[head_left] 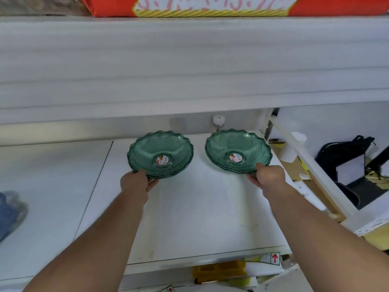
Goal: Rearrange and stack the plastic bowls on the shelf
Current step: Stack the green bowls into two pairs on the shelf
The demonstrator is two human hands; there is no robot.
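green bowl stacks side by side on shelf [189, 207]: left hand [134, 182] pinches left stack [160, 153] rim, right hand [268, 175] pinches right stack [237, 150] rim.

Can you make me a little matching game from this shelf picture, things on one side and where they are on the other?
Things:
1. left green bowl stack
2. right green bowl stack
3. red box
4. black bag

Places:
A. on the shelf above
B. held at its rim by the right hand
C. far right, beyond the shelf
D. held at its rim by the left hand

Pairs: 1-D, 2-B, 3-A, 4-C
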